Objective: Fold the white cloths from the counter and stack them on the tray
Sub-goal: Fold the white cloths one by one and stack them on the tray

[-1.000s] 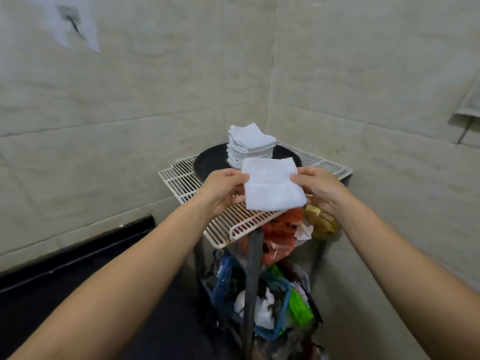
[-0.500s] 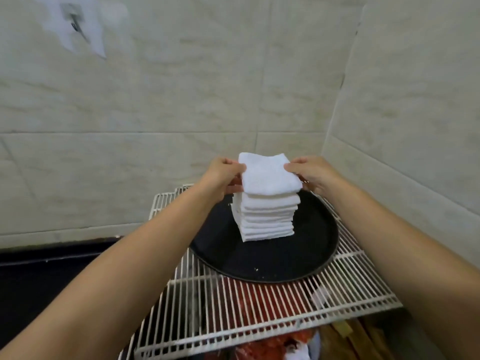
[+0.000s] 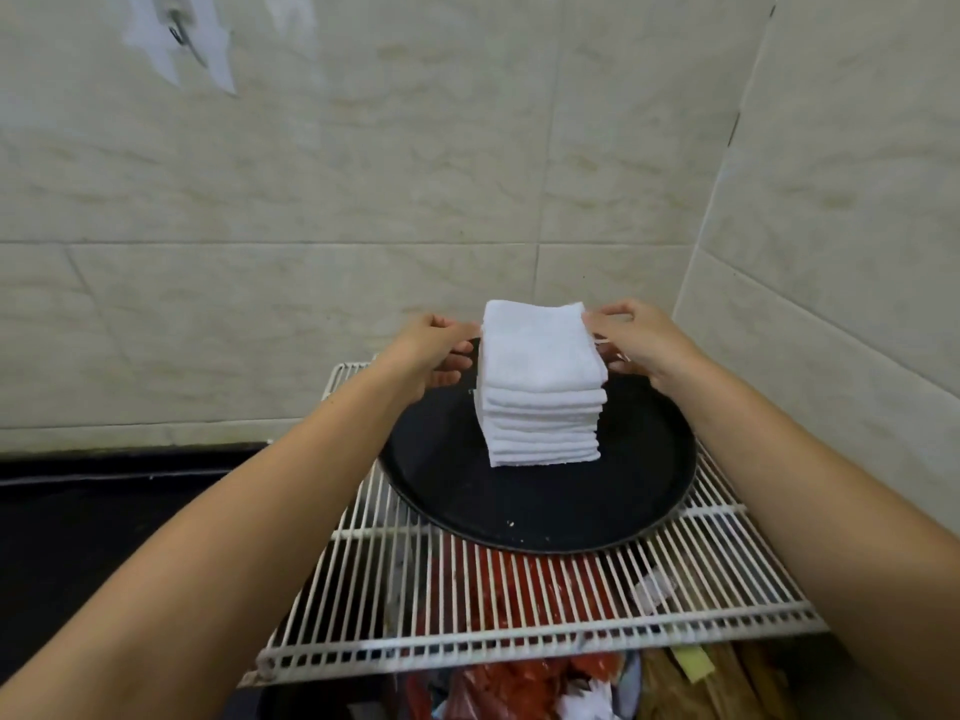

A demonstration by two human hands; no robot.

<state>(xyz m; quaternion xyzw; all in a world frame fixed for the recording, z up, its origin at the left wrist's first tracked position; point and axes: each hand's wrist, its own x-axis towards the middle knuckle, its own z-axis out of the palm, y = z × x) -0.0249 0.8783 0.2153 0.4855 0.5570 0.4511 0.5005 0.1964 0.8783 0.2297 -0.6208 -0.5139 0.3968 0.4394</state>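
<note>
A folded white cloth [image 3: 540,345] lies on top of a stack of folded white cloths [image 3: 543,428], its edges roughly in line with the layers below. The stack stands upright on the far half of a round black tray [image 3: 540,517], which rests on a white wire shelf [image 3: 519,615] set into the corner of a tiled wall [image 3: 363,200]. The left hand [image 3: 431,350] is at the cloth's left edge, its fingers curled and pinching that edge. The right hand [image 3: 634,340] is at the far right corner of the cloth, thumb and fingers curled and pinching the fabric there. Both forearms reach in from the bottom of the view on either side of the stack. Under the shelf, seen through the wires, are red plastic bags [image 3: 509,688] and some yellowish items [image 3: 696,683] too unclear to name. A dark ledge [image 3: 130,491] runs along the wall to the left.
</note>
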